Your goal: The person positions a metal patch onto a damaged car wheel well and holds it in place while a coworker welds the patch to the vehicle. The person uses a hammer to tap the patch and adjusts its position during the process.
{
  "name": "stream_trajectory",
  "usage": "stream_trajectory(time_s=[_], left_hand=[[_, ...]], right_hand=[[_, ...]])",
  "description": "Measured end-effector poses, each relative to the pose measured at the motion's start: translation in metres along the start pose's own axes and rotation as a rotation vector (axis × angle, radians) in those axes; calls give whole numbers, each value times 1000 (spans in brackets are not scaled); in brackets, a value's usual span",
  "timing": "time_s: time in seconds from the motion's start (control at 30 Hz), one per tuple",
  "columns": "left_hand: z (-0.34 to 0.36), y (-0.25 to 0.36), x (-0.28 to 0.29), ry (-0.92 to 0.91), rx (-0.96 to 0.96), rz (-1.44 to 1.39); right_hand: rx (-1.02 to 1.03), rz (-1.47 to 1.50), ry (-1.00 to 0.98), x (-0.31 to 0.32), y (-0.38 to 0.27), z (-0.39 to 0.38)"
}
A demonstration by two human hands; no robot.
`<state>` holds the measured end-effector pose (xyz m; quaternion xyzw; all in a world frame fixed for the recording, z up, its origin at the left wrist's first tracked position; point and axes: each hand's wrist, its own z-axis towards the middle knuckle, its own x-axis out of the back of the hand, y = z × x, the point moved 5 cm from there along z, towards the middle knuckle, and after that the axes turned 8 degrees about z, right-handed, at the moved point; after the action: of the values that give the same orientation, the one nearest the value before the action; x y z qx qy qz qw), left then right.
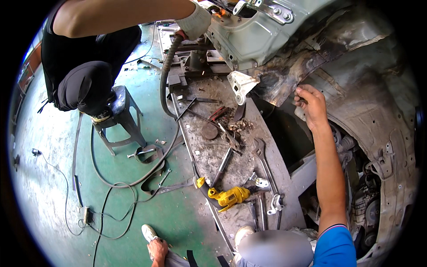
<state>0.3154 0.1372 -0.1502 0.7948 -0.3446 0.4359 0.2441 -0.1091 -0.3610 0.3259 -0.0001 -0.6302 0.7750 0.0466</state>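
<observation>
Grip: right hand (310, 101) narrow at scorched panel edge (283, 91), open gap (284, 133) below; left hand (158, 249) unclear.

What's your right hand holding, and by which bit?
It cannot be told: the right hand is curled at the edge of the scorched metal, but whether it pinches that edge or something small doesn't show.

Floor (38, 138): whitish glare is washing over the far left, while the green middle is looking duller.
Sparks (220, 13): orange points are glowing.
Dark opening (284, 135): deep shadow is swallowing detail.
Right hand (312, 106): outlines are showing clearly.
Oval patch (275, 249): smooth blur is hiding detail.
Fisheye edges: straight lines are bending, blue fringing is showing, black is filling the corners.
</observation>
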Motion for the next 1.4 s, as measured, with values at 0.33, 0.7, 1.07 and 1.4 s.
stream_trajectory(time_s=[0.33, 0.7, 1.07, 1.4], left_hand=[[-1, 2, 0, -20, 4, 12], [-13, -2, -3, 24, -18, -62], [-103, -26, 4, 219, 61, -439], [-151, -82, -27, -172, 42, -617]], right_hand=[[-41, -71, -88, 2, -6, 4], [-44, -218, -132, 5, -16, 14], [-80, -237, -220, 3, -17, 14], [-181, -188, -216, 7, -15, 22]])
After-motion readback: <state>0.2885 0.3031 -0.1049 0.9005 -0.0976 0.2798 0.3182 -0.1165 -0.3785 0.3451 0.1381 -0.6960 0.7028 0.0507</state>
